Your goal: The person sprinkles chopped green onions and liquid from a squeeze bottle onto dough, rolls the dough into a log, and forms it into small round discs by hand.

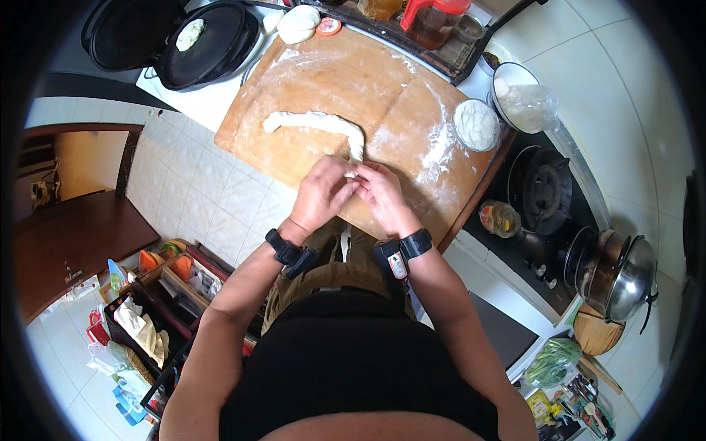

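A long rope of white dough (317,119) lies curved across the floured wooden board (408,110), its near end bending towards me. My left hand (325,190) and my right hand (380,190) meet at that near end, above the board's front edge. Fingertips of both hands pinch the dough's tip between them. The left fingers are slightly blurred and partly cover the tip. Each wrist wears a black strap with a device on it.
A black electric griddle (212,47) with its lid up holds a dough piece (191,35) at the far left. Dough rounds (298,25) sit at the back. On the right are a bowl of flour (476,125), a glass jar (499,218), a gas burner (546,182) and a steel pot (623,275).
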`<state>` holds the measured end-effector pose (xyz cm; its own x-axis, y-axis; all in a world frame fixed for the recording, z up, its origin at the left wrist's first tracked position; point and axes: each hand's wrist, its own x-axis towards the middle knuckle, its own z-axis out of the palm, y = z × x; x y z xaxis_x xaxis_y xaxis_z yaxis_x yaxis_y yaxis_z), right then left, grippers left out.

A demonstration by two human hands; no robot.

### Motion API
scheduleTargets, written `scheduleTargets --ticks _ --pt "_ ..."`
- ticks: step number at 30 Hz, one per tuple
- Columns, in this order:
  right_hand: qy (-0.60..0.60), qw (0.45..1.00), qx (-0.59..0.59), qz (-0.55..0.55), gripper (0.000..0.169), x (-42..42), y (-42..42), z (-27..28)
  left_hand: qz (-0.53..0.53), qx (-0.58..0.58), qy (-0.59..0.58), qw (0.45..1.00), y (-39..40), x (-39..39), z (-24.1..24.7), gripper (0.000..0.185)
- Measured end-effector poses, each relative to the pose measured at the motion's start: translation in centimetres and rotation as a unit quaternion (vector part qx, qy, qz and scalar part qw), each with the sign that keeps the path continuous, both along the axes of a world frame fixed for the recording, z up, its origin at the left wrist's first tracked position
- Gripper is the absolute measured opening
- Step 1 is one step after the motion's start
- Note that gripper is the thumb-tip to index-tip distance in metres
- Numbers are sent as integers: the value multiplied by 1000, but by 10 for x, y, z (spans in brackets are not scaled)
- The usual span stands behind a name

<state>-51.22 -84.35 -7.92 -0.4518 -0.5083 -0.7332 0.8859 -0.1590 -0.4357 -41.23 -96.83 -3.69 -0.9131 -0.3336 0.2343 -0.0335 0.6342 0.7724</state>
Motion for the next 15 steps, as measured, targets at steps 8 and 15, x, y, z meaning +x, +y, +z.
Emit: scheduleTargets --ticks 8,15 --pt "97 993 61 21 26 5 -4 1 -15 -58 -10 998 -19 -1 -22 19" --pt "91 995 49 -4 21 5 -16 -13 92 85 -38 991 -10 -3 -2 15"
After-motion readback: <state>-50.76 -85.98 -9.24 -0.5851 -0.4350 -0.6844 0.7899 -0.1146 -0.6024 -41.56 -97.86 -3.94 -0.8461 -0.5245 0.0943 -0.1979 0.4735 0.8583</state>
